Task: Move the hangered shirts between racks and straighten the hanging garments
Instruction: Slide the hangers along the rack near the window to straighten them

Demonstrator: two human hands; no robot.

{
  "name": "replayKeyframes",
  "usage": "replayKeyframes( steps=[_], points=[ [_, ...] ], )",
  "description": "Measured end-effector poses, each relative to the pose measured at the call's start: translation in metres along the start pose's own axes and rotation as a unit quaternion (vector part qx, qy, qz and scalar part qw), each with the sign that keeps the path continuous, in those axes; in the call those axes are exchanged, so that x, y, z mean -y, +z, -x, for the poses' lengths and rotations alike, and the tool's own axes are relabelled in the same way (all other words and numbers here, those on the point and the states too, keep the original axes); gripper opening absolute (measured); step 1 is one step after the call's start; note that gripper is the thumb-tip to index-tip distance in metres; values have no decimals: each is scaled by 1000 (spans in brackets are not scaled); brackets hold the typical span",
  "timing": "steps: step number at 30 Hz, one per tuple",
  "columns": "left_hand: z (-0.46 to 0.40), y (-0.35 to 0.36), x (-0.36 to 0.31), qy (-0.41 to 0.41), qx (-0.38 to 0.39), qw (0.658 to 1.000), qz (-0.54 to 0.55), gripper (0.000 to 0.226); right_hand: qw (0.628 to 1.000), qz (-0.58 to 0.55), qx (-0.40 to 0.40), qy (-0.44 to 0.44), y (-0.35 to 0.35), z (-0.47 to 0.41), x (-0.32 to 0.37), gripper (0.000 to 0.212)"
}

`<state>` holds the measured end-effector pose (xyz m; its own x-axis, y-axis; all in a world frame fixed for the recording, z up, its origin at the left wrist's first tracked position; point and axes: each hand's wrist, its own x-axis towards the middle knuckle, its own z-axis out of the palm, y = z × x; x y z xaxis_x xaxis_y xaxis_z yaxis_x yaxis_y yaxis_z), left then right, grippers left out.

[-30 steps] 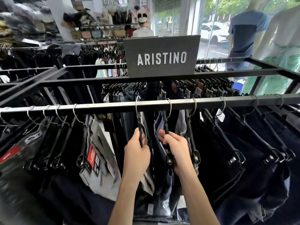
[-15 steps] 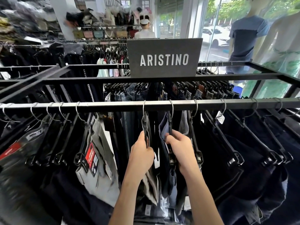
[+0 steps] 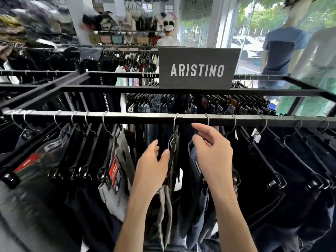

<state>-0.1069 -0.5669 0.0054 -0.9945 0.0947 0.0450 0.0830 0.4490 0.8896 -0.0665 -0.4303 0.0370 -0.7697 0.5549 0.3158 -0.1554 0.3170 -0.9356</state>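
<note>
Since the earlier frames both hands have released the hangers they gripped: the left hand [image 3: 151, 164] now has relaxed, spread fingers, its thumb touching the side of the black plastic clip hanger [image 3: 174, 148] and gripping nothing, while the right hand [image 3: 213, 151] has lifted toward the rail with fingers loosely extended and parted, holding nothing, its fingertips just beside the next hanger's steel hook [image 3: 207, 120]. The black clip hanger hangs by its own steel hook from the brushed-metal front rail [image 3: 145, 116] of the black steel-frame rack [image 3: 109, 88] and carries a folded grey garment [image 3: 164, 206]. Just right of it, under the right hand, hangs a blue denim garment [image 3: 195, 171]. To the left the rail holds a row of dark garments and one light grey pair with a red-and-black tag [image 3: 114, 172]; to the right it holds a fanned row of dark navy garments [image 3: 272, 170]. The inner rail holds denim on clip hangers [image 3: 200, 104]. A dark grey "ARISTINO" sign [image 3: 198, 70] stands on the rack's top bar.
</note>
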Motion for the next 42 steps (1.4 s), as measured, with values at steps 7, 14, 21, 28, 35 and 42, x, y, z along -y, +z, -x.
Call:
replayKeyframes(
  steps=[7, 14, 21, 28, 35, 42],
  points=[
    [6, -77, 24, 80, -208, 969, -105, 41, 992, -9, 113, -55, 76, 28, 15, 41],
    [-9, -116, 78, 53, -217, 948, -225, 42, 969, 81, 228, -46, 155, 49, 13, 78],
    [-22, -125, 95, 51, -161, 960, -222, 43, 956, 84, 271, 71, 212, 50, -1, 86],
    [-72, -130, 105, -22, -50, 956, -289, 50, 939, 167, 280, 111, 237, 32, -10, 67],
    [-77, -119, 121, -41, -44, 967, -246, 75, 927, 178, 298, 144, 236, 38, -17, 56],
    [-71, -114, 116, -53, -59, 968, -238, 75, 931, 165, 292, 142, 234, 38, -21, 53]
  ],
)
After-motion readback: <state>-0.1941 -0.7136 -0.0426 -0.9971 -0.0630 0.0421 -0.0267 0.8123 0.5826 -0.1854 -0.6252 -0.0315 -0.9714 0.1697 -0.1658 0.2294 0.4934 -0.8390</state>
